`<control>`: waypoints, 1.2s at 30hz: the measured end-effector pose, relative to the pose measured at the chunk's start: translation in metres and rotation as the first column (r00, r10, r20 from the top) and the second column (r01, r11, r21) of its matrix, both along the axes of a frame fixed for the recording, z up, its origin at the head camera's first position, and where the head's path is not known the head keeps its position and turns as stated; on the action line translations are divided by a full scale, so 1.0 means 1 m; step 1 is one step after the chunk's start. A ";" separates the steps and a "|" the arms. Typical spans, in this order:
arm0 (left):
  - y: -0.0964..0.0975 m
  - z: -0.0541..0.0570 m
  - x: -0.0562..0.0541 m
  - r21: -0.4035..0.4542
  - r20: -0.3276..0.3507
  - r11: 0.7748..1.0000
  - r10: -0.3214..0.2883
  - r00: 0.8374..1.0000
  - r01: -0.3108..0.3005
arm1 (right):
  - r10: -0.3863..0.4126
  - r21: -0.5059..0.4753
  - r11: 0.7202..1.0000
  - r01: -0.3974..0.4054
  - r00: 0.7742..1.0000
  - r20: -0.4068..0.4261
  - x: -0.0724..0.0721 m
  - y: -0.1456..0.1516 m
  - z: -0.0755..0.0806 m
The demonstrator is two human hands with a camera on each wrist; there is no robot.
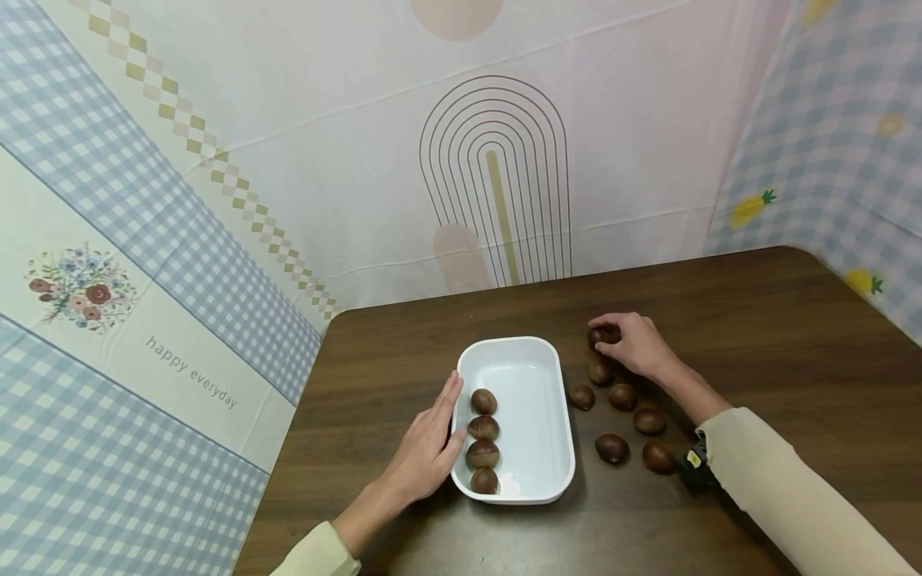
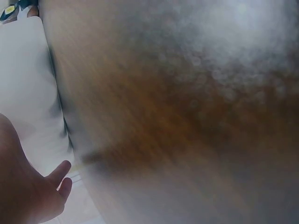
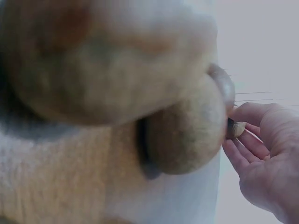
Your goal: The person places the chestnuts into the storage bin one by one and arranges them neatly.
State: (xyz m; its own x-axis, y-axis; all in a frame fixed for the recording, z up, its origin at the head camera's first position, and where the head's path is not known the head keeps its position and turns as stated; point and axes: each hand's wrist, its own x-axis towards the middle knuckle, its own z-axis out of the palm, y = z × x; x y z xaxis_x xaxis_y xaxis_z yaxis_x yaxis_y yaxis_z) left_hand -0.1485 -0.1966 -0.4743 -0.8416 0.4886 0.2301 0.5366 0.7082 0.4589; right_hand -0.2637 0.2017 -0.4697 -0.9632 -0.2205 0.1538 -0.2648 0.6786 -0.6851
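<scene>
A white rectangular dish stands on the table with a column of several chestnuts along its left side. My left hand rests against the dish's left wall, fingers straight. To the right of the dish, my right hand pinches a chestnut between thumb and fingers at the far end of a loose group. In the right wrist view that chestnut shows between the fingertips, behind nearer blurred chestnuts. The left wrist view shows part of the left hand beside the dish wall.
Several loose chestnuts lie right of the dish, below the right hand and near its wrist. The dark wooden table ends at a back edge against a patterned cloth. A black wrist device sits close to one chestnut.
</scene>
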 end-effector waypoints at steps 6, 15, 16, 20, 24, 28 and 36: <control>0.000 0.000 0.000 0.001 -0.001 1.000 0.001 1.000 -0.001 | 0.027 -0.031 0.999 -0.028 0.999 -0.040 0.004 -0.006 0.013; 0.001 0.001 0.000 -0.005 -0.006 1.000 0.000 1.000 0.000 | 0.063 -0.080 0.994 -0.068 0.995 -0.073 0.007 -0.023 0.031; 0.001 0.001 0.000 -0.005 -0.004 1.000 0.000 1.000 0.000 | 0.066 -0.084 0.994 -0.072 0.995 -0.077 0.007 -0.024 0.032; 0.000 0.001 0.000 -0.007 -0.002 1.000 -0.002 1.000 0.002 | 0.076 -0.099 0.991 -0.085 0.993 -0.092 0.008 -0.030 0.037; 0.000 0.001 0.000 -0.013 -0.001 1.000 -0.006 1.000 0.006 | 0.083 -0.104 0.990 -0.094 0.991 -0.102 0.008 -0.035 0.040; 0.000 0.001 0.000 -0.012 -0.005 1.000 -0.006 1.000 0.006 | 0.093 -0.107 0.989 -0.104 0.990 -0.105 0.008 -0.041 0.040; 0.001 0.002 0.001 -0.004 -0.007 1.000 -0.003 1.000 0.003 | 0.110 -0.135 0.983 -0.124 0.988 -0.107 0.010 -0.054 0.041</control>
